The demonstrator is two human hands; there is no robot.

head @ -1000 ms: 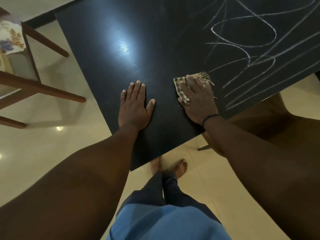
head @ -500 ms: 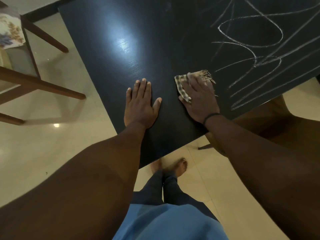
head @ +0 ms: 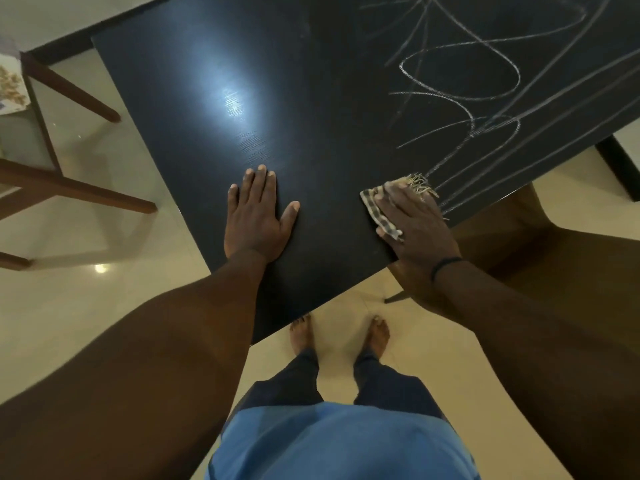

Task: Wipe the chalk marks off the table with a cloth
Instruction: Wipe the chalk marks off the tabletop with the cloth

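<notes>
A black table [head: 311, 109] fills the upper middle of the head view. White chalk marks [head: 485, 98], loops and long strokes, cover its right part. My right hand [head: 415, 223] presses flat on a checked, fringed cloth [head: 381, 211] near the table's right front edge, at the lower ends of the chalk strokes. My left hand [head: 258, 216] rests flat on the bare tabletop, fingers straight, about a hand's width left of the cloth. The left and middle of the tabletop carry no chalk.
Wooden chair legs [head: 79, 195] and a patterned seat cushion [head: 10, 88] stand at the left on the cream tiled floor. A brown chair seat [head: 519, 244] sits under the table's right edge. My bare feet [head: 339, 336] stand by the table's near corner.
My right hand has slid the cloth toward the table's right front edge, away from my left hand, which stays flat on the table. The camera has shifted slightly.
</notes>
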